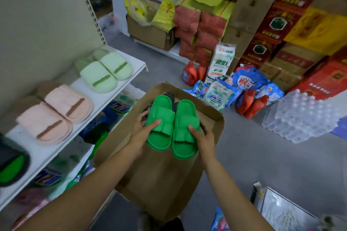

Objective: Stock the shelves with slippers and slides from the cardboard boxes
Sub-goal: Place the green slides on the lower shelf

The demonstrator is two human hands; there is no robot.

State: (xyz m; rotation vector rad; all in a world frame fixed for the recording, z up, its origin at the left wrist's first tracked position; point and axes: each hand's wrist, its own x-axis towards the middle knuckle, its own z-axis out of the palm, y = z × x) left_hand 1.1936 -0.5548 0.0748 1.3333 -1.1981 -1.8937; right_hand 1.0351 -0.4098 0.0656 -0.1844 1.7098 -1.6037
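**Green pair lifted from the box, shelf comes next**

The step in hand is taking out a pair. Both hands hold the green slides (172, 127) side by side over the open box (212, 110), which stands on the floor at the centre of the view. The left hand (140, 135) grips the left slide, thumb on the strap and fingers curled under the sole. The right hand (203, 138) grips the right slide in the same way. Dark slides (170, 96) lie in the box behind, at 12 o'clock from the green pair.

The shelf (105, 97) is at 9 to 10 o'clock. It already carries a pale green pair (105, 71) and a pink pair (56, 112). I judge the next move calls for carrying the pair left and setting it flat in a free place.

The green slides look like soft moulded foam, with thick rounded soles and ruffled straps. The shelved pairs have ribbed straps. The box is plain brown cardboard with open flaps.
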